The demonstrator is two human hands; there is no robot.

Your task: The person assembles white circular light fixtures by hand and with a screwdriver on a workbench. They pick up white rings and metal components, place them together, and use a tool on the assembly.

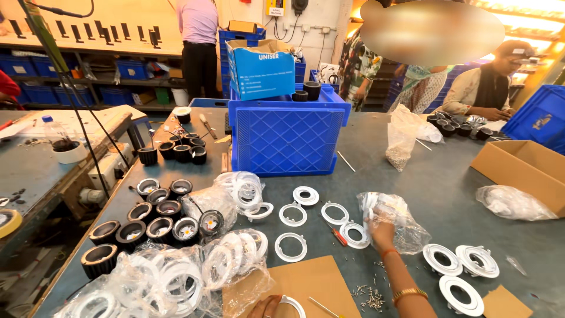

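Observation:
My right hand [381, 228] reaches forward with a bangle and a red thread on the wrist. It grips a clear plastic bag [399, 219] with white rings inside. My left hand [266, 307] shows only partly at the bottom edge. Its fingers hold a white ring [292, 304] over a brown cardboard sheet [315, 280]. Several loose white rings [292, 214] lie on the grey table between my hands. A small red-handled screwdriver [337, 236] lies beside them.
Black lamp housings [147, 228] stand in rows at left, with bags of white rings [159, 282] in front. A blue crate [285, 138] sits at centre back and a cardboard box [524, 168] at right. Three white fixtures [442, 259] and scattered screws [368, 297] lie nearby. Other people stand and sit behind.

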